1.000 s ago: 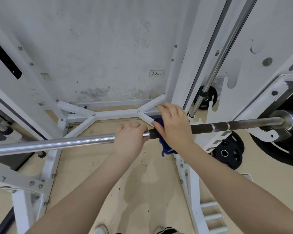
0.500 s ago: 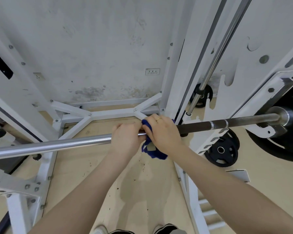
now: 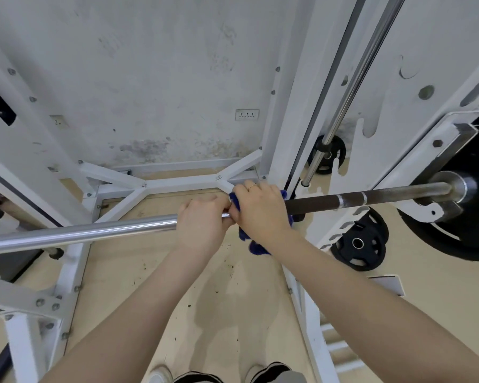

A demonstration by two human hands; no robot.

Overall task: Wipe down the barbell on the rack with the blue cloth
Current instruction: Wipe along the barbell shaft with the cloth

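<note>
Compared to a second ago the right hand [image 3: 262, 214] has slid the blue cloth [image 3: 256, 246] leftward so it's now right up against the left hand [image 3: 202, 225]. Going left to right: the shiny barbell [image 3: 80, 234] sits across the white rack [image 3: 288, 111], left hand wrapped around it bare, right hand wrapping the cloth around the bar, then the darker bar section and a black plate [image 3: 470, 217].

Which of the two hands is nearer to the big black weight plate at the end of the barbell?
The right hand. It grips the blue cloth around the barbell, on the side toward the black weight plate. The left hand holds the bar just beyond it, farther from the plate.
</note>
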